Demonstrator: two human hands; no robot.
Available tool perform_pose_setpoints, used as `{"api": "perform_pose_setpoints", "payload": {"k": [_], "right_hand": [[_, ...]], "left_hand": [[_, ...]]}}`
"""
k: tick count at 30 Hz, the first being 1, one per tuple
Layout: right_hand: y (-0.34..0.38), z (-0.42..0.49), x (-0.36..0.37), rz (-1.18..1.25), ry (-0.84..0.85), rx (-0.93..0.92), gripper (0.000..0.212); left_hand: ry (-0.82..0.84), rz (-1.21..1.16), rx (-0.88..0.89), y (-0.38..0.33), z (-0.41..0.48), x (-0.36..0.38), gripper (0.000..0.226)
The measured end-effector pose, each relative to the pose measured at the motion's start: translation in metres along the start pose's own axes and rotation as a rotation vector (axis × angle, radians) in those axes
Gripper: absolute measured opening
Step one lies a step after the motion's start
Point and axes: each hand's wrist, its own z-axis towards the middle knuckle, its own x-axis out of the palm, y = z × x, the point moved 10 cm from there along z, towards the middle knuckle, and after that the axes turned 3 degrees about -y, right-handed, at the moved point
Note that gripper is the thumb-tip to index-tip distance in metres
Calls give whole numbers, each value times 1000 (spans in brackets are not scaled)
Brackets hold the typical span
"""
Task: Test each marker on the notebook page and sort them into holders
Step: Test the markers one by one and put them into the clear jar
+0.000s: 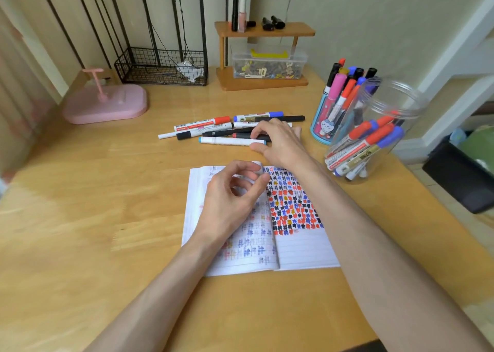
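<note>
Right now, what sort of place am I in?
Most likely a home desk, perhaps in a bedroom: a wooden desk with a notebook and markers, a small shelf holding nail polish, and a wire basket against the wall.

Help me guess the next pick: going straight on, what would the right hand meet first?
Probably the black marker with a red band, at the fingertips of the right hand; depth unclear.

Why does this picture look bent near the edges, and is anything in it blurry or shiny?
Head view: the wide lens bows the desk and seems to lean the clear jar outward; the left hand over the notebook looks motion-blurred, while the marker pile is fairly sharp; soft light leaves a pale sheen on the wood, with no hard shadows.
</note>
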Motion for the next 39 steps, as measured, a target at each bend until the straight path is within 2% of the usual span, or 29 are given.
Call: {"api": "perform_pose_setpoints", "payload": {"k": [3,8,12,16,19,22,24,28,32,39], "right_hand": [[0,-2,-6,65,-52,-5,8],[-7,-5,-6,-27,-65,29,40],[-9,-4,-9,-115,-108,6,30],[-9,-11,-23,-62,-208,19,24],[-6,-24,-37,204,-222,79,23],[5,-50,-51,742,-176,159,23],[13,-73,-56,989,-144,186,22],[12,-112,-62,1109,-179,168,20],[3,-138,-67,1191,-225,199,19],[-11,-167,-75,1251,-399,263,23]], "left_hand": [[3,9,1,0,-1,0,17],[-3,7,-1,-1,-1,0,15],[-7,5,-5,-1,-1,0,15],[-1,5,-7,-3,-2,0,14],[1,28,-2,-3,-1,0,15],[0,66,41,-8,-2,1,33],[10,113,94,-16,-5,2,46],[18,330,225,-33,-14,5,30],[20,461,334,-46,-24,11,24],[162,463,335,-55,-38,31,24]]}}
